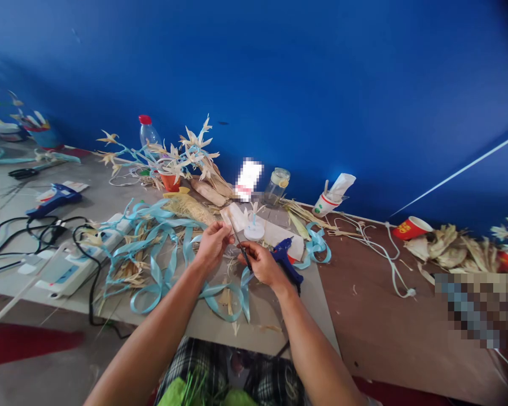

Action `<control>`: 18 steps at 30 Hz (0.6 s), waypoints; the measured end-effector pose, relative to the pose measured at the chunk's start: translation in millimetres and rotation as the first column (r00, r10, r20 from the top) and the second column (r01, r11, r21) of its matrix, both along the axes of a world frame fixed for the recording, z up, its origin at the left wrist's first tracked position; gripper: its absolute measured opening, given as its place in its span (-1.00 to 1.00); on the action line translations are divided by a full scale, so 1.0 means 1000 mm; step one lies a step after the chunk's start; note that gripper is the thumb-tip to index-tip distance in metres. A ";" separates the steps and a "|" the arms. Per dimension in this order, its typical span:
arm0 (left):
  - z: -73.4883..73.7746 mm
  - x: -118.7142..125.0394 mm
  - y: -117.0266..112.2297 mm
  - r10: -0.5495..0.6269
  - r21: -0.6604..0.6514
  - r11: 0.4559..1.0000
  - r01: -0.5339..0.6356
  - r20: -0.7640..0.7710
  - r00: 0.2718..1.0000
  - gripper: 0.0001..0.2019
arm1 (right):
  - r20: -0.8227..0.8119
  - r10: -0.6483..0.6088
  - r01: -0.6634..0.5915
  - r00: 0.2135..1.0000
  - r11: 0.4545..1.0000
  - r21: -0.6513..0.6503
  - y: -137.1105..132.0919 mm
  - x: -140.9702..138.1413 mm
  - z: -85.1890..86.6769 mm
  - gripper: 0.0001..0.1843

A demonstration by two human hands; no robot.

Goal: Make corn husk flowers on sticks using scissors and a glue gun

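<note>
My left hand (212,243) is closed in a pinch on a small pale strip of dried husk (227,226), held above the grey board. My right hand (262,263) is closed round a pair of black scissors (241,246), whose blades point up toward the husk strip. Loops of light blue ribbon (152,256) lie tangled on the board under and to the left of both hands. A blue glue gun (284,255) rests just right of my right hand. A small white disc with a husk sprig (254,228) stands right behind my hands.
A husk-flower arrangement in an orange pot (170,163), a clear bottle with a red cap (148,133), a glass jar (276,185) and paper cups (328,202) line the blue wall. A power strip (74,265), black cables and another glue gun (53,198) lie left. Husks (449,245) pile right.
</note>
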State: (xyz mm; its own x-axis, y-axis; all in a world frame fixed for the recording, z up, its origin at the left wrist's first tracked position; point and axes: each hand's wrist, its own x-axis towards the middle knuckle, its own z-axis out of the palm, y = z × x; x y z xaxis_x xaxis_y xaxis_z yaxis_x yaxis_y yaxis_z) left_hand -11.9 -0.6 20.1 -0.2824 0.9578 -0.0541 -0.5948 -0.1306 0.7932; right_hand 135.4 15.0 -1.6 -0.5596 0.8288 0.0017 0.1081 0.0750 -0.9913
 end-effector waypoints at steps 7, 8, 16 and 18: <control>0.001 0.002 -0.001 -0.029 -0.022 0.999 0.029 -0.040 0.999 -0.76 | -0.071 -0.010 0.006 0.997 0.998 -0.058 -0.001 0.000 0.004 -0.70; 0.000 0.002 -0.001 -0.044 -0.027 0.999 0.043 -0.054 0.998 -0.76 | -0.080 -0.015 0.009 0.997 0.997 -0.072 -0.001 0.000 0.005 -0.69; -0.006 0.002 -0.001 -0.137 -0.068 0.990 0.126 -0.192 0.972 -0.76 | -0.076 -0.062 0.056 0.995 0.995 -0.082 0.002 0.002 0.006 -0.67; -0.007 0.001 0.000 -0.147 -0.064 0.989 0.136 -0.206 0.968 -0.76 | -0.070 -0.061 0.056 0.996 0.995 -0.077 0.002 0.002 0.007 -0.67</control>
